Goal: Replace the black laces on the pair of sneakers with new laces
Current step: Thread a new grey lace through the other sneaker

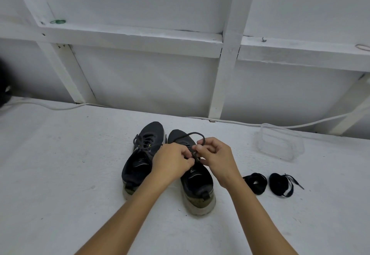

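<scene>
Head view: both hands meet over the right sneaker (197, 182), left hand (173, 159) and right hand (215, 155) each pinching its black lace (190, 135) at the knot. Sneaker points away; new laces (268, 183) lie coiled nearer the right hand.

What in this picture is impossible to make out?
- Head view: the knot on the right sneaker, hidden behind the left hand and right hand.
- The dark shape, cut off by the left edge.
- Whether the clear container holds anything.
</scene>
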Tool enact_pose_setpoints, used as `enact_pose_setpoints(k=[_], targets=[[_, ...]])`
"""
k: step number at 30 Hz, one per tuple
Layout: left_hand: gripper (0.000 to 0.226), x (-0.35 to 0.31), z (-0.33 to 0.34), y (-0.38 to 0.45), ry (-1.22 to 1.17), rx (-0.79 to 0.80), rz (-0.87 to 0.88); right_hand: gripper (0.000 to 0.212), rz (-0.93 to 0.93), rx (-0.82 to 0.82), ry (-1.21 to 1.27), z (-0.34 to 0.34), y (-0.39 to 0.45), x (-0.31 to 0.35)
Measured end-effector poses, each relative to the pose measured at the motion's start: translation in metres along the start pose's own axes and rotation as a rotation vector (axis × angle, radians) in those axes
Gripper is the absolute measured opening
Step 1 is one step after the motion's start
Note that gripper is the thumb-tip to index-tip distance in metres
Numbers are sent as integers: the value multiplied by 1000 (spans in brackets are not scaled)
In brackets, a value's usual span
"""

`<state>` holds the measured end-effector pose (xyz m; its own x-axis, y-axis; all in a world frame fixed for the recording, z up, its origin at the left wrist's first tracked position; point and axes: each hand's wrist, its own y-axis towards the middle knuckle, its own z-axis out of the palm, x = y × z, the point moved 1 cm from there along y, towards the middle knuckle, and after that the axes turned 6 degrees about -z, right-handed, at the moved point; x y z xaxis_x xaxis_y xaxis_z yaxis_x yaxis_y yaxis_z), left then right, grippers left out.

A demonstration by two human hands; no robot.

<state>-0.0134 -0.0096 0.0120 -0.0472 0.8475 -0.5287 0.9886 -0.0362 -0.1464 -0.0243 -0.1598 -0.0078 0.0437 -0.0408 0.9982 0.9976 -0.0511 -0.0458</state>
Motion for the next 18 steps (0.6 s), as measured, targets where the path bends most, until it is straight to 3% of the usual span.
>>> enact_pose_setpoints(k=[7, 12, 18], targets=[[16, 1, 12, 1, 66, -159, 83, 2, 43, -47, 101, -5, -4, 0], [19, 12, 0, 7, 21, -65, 140, 7, 84, -79, 144, -6, -9, -6], [23, 13, -33, 20, 215, 89, 208, 5, 81, -66, 104, -3, -9, -9]])
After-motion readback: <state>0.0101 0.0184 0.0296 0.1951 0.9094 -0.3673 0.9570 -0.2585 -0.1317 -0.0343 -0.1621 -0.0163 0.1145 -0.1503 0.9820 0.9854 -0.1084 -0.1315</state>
